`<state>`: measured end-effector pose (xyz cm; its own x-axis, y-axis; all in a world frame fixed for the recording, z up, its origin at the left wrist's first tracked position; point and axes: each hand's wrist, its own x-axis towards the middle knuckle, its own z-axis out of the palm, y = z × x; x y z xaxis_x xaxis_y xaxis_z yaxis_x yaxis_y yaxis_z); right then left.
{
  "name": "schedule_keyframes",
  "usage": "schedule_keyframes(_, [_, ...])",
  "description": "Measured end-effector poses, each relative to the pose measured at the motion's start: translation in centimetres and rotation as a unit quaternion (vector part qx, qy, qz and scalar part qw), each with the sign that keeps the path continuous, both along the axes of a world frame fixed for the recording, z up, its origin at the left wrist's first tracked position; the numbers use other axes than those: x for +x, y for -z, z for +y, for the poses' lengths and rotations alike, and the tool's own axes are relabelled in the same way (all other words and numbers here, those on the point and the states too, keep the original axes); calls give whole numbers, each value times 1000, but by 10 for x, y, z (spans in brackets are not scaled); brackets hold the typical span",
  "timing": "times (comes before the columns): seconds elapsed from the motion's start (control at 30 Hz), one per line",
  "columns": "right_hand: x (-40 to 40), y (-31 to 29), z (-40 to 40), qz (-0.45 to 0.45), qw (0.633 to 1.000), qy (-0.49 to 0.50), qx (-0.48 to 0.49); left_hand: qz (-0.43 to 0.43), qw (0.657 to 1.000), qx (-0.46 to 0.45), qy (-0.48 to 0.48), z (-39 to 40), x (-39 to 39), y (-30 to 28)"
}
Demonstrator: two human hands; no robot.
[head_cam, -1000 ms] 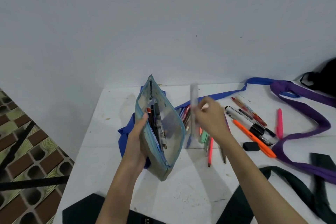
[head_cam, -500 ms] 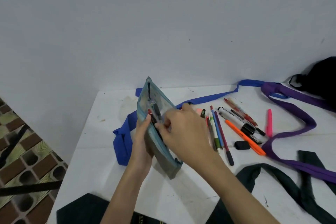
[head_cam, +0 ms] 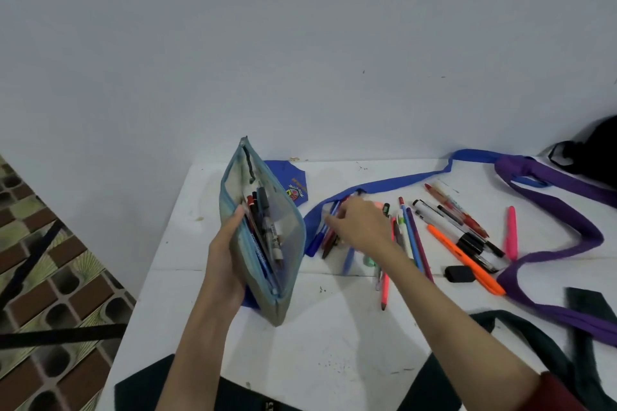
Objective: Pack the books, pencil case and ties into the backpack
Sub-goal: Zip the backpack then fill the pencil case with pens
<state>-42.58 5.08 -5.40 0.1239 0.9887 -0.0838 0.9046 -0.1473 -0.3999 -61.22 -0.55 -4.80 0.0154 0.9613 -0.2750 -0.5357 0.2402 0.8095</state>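
This looks like a plain room in a home, used as a study corner. A white painted tabletop (head_cam: 334, 337), with small marks and scratches, stands against a bare pale wall (head_cam: 300, 43) that carries no decoration. At 9 o'clock the floor (head_cam: 50, 277) has patterned tiles in brown, green and dark tones, a household kind of floor. School things lie on the tabletop: many loose pens and markers (head_cam: 444, 230) at 3 o'clock, a transparent pencil case (head_cam: 267, 227) near the middle, cloth ties in blue (head_cam: 384, 185), purple (head_cam: 567, 207) and dark green (head_cam: 521, 337), and at 2 o'clock a black bag (head_cam: 594, 153) at the edge.
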Motion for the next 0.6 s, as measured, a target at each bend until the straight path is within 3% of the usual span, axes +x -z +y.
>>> schedule_keyframes(0.07, [-10, 6, 3, -78, 997, -21, -7, -2, 1000, -18, 3, 0, 0, 0])
schedule_keyframes(0.2, [-21, 10, 5, -142, 988, -59, 28, -4, 1000, -1, -2, 1, 5, 2])
schedule_keyframes(0.4, [-21, 8, 5, -150, 988, -42, -13, -2, 1000, -2, 8, 2, 4, 7])
schedule_keyframes(0.5, [-10, -3, -2, -26, 1000, 9, -14, 0, 1000, 0, 15, 1, 5, 7])
schedule_keyframes(0.57, [-2, -22, -11, 174, 982, 75, 13, 0, 1000, -8, 27, 1, 5, 8])
schedule_keyframes(0.6, [1, -36, -19, 298, 949, 99, 24, 2, 999, -13, 32, 0, 5, 9])
